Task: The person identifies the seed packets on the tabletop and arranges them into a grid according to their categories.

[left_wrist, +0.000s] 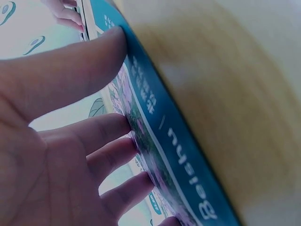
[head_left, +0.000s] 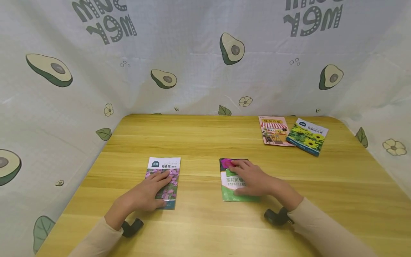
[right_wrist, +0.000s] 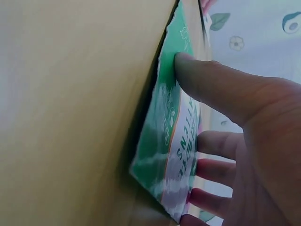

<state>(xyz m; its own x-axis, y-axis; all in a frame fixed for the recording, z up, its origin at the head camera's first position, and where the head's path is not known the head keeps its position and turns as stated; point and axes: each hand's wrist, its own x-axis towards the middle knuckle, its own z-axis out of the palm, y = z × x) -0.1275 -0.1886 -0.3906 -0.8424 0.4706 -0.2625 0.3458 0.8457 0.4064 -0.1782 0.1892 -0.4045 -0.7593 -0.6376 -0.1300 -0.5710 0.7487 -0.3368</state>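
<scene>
A seed packet with pink-purple flowers and a blue bottom band (head_left: 170, 194) lies flat on the table at left centre. My left hand (head_left: 148, 191) rests on it, its fingertips and thumb touching the face of the packet. To the right lies a green and white seed packet marked IMPATIENS (head_left: 229, 194), with a magenta flower at its top. The fingers and thumb of my right hand (head_left: 255, 178) are spread over its right part and hide some of the print. In the right wrist view the thumb touches the green band (right_wrist: 164, 103).
Toward the back right of the wooden table (head_left: 199, 139) lie a pink packet with a striped awning (head_left: 274, 132) and a yellow-flower packet (head_left: 306, 137), slightly overlapping. An avocado-print curtain (head_left: 199, 96) hangs behind and along the sides. Black wrist devices (head_left: 131, 227) sit at both wrists.
</scene>
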